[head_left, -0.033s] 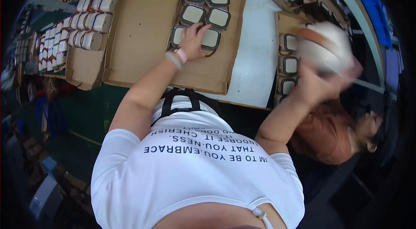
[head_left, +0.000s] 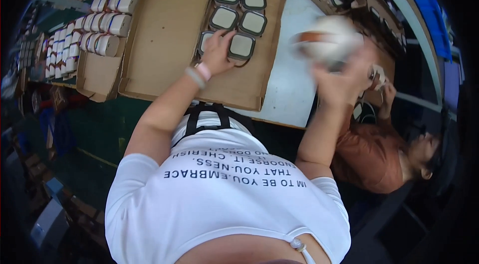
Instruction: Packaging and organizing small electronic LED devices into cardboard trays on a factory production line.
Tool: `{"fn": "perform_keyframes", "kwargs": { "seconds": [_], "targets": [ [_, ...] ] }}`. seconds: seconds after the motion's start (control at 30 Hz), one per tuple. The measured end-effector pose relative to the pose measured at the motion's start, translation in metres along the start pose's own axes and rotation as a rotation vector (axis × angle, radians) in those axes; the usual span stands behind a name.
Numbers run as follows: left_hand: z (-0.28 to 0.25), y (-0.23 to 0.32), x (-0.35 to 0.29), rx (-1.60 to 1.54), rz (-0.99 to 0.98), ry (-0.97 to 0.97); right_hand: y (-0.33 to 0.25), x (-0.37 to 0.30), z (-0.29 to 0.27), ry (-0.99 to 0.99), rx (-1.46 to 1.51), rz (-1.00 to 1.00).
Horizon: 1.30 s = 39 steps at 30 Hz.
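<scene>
White, brown-banded piece (head_left: 333, 35): sitting in the right hand, right of centre in the upper frame; motion blur is hiding its outline.
Right hand (head_left: 343, 80): gripping that piece, fingers bending around its lower and right sides; exact finger spread blurring out.
Left hand (head_left: 218, 53): resting upper centre, half open, thumb and fingers parting; fingertips are touching the nearest row of square-topped pieces (head_left: 241, 46) and partly covering the left one.
Wrist: wearing a pink band (head_left: 203, 70) and a grey band (head_left: 194, 78).
Cardboard (head_left: 164, 39): lying flat under the eight square-topped pieces, which are standing in two columns; one tray or two, cannot tell.
Tabletop (head_left: 287, 82): showing white, right of the cardboard.
Upper left: white pieces (head_left: 112, 23) are filling an open carton (head_left: 99, 78) in rows.
Right side: a co-worker (head_left: 374, 156) in rust-brown is reaching toward another box.
Floor (head_left: 100, 132): showing dark green, left of centre.
</scene>
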<state>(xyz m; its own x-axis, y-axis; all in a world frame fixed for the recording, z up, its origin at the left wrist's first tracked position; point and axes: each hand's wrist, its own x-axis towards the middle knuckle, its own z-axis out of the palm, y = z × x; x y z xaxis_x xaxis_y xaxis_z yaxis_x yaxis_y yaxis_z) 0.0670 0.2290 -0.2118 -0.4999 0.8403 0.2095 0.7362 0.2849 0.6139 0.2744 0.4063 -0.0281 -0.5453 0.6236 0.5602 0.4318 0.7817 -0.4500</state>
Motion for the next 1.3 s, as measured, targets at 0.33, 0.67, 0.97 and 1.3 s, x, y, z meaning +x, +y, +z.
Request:
{"fn": "perform_keyframes", "kwargs": {
  "seconds": [0.33,0.67,0.97,1.3],
  "targets": [
    [-0.096,-0.062,-0.223,-0.007,-1.107,0.507,-0.061,-0.133,0.189,-1.127,0.188,-0.544],
    [-0.062,-0.108,-0.244,-0.958,-1.521,0.188,-0.076,-0.135,0.173,-1.08,0.452,-0.435],
    [-0.146,-0.015,-0.223,-1.393,-0.982,0.578,-0.108,-0.141,0.166,-1.406,0.943,0.525],
    [-0.195,-0.088,-0.204,-1.229,-0.598,0.33,-0.222,-0.113,0.196,-0.835,1.103,1.0]
  ]
}}
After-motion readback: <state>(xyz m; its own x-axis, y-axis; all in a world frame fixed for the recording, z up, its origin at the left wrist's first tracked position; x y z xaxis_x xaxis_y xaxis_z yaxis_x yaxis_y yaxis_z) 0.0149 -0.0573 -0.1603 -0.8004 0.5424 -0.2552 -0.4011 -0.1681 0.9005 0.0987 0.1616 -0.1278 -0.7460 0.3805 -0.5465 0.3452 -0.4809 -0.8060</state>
